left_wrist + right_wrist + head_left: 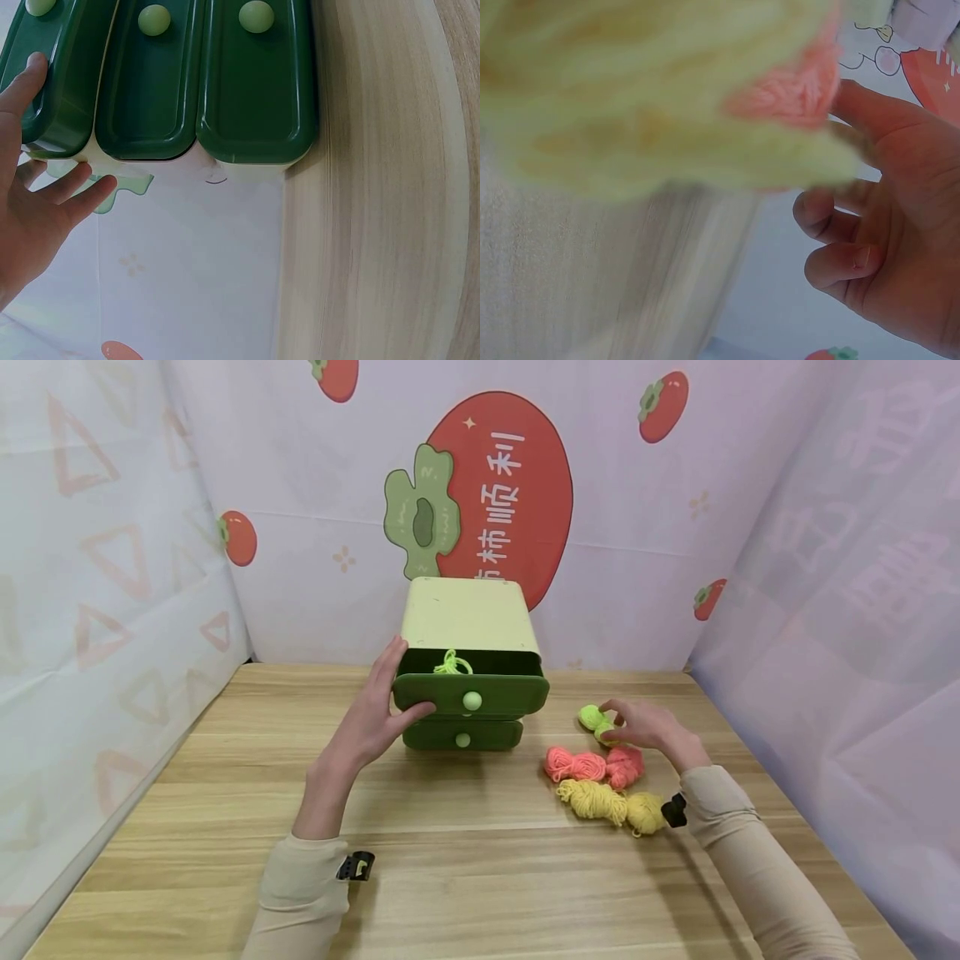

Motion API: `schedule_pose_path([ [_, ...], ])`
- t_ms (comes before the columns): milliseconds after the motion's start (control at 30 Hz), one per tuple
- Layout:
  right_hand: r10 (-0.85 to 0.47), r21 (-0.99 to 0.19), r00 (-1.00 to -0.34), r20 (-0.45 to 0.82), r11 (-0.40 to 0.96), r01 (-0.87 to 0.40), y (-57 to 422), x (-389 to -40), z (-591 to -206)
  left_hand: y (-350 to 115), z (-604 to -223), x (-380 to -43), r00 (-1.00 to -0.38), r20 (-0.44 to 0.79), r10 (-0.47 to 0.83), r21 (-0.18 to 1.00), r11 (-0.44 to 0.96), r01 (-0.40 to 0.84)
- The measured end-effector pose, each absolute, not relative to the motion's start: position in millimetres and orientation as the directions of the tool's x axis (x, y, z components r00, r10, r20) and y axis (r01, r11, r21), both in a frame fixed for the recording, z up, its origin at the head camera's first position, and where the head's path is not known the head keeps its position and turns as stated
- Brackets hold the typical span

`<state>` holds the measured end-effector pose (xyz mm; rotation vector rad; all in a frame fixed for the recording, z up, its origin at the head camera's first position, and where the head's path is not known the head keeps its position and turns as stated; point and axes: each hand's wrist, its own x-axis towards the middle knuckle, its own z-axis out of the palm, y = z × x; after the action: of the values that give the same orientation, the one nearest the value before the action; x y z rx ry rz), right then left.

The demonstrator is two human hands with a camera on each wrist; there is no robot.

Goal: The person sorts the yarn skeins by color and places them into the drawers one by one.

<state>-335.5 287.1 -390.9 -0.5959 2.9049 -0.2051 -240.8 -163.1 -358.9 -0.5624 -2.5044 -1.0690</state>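
A small cream chest (472, 610) with green drawers stands at the back middle, its top drawer (435, 693) pulled out. Lime yarn (452, 663) shows inside that drawer. My left hand (371, 714) holds the drawer's left end, thumb on its front and fingers along the side; in the left wrist view the thumb (30, 79) lies on the green front. On the right, my right hand (647, 727) pinches a lime yarn skein (592, 717) between thumb and forefinger. In the right wrist view yellow yarn hides the pinched skein; the other fingers (840, 266) are curled.
Coral yarn skeins (575, 765) lie just in front of the lime one, with yellow skeins (596, 802) nearer me. Two lower drawers (255, 90) are closed. Printed cloth walls (315, 602) enclose the wooden table (450, 877) at the back and sides.
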Motion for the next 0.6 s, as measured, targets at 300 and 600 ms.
schedule_pose_path([
  [300, -0.393, -0.177, -0.910, -0.131, 0.912, -0.369, 289.4, -336.1, -395.6, -162.4, -357.7, -240.0, -0.861, 0.461, 0.213, 0.606, 0.633, 0.481],
  [600, -0.396, -0.192, -0.913, -0.095, 0.907, -0.374, 289.5, -335.0, -394.5, -162.3, -358.2, -240.4, -0.859, 0.465, 0.213, 0.601, 0.636, 0.483],
])
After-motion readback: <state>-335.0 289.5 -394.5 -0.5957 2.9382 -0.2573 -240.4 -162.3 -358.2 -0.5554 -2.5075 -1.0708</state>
